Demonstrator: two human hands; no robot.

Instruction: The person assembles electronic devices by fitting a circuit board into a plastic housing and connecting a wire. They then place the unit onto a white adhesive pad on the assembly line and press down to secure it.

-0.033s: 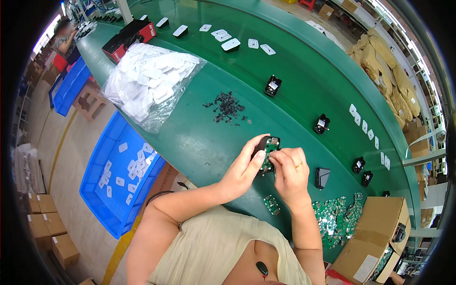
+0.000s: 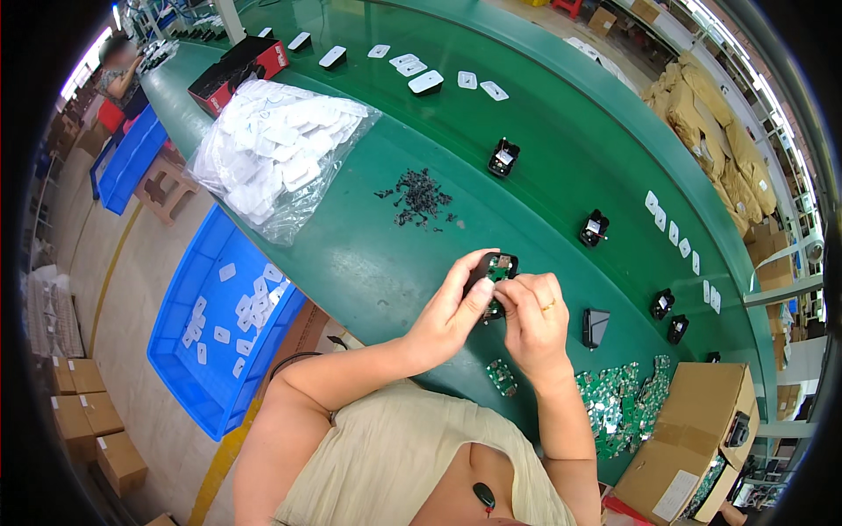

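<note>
Can't tell if gripping anything with the right hand (image 2: pixel 537 320), bunched over a small green circuit board (image 2: pixel 500 273) and partly hiding it. Got that board set in a black plastic housing (image 2: pixel 476 270), clasped in the left hand (image 2: pixel 449 317) over the smooth green table (image 2: pixel 360 263). Counting four open black housings (image 2: pixel 504 158) further out, plus a fifth partly hidden behind a brown cardboard carton (image 2: pixel 684 430). Spotted just one loose board (image 2: pixel 502 378) near the right hand. Couldn't count the messy heap of green boards (image 2: pixel 614 403) beside the carton. Also seeing boards inside that carton, flat white rounded plates (image 2: pixel 254 307) scattered in a blue plastic crate (image 2: pixel 180 386), loads more stuffed in a clear plastic bag (image 2: pixel 346 188).
</note>
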